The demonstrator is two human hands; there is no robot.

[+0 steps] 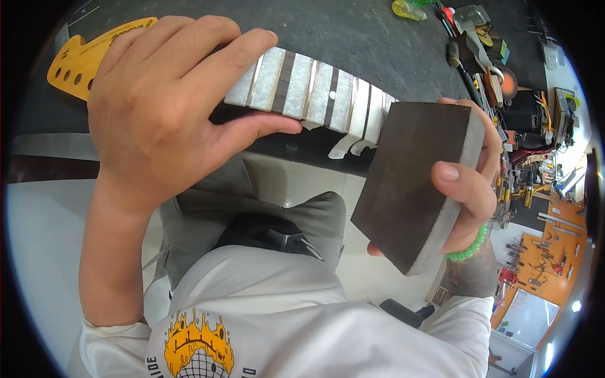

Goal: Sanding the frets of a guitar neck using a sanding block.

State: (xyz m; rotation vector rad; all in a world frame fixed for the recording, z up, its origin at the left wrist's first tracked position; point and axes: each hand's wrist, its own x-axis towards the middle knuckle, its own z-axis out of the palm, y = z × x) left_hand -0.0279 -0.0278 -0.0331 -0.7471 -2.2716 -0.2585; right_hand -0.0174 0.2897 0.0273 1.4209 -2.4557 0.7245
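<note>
Across twelve o'clock the dark worktop [353, 38] is stretching away; along its near edge the taped guitar neck [296, 88] is lying, probably stiff and light, best held by its long sides. At ten, the left hand [165, 113] is clasping it. At three, the dark block [409, 176], likely heavy and rigid, is sitting pinched in the right hand [472, 196].
</note>
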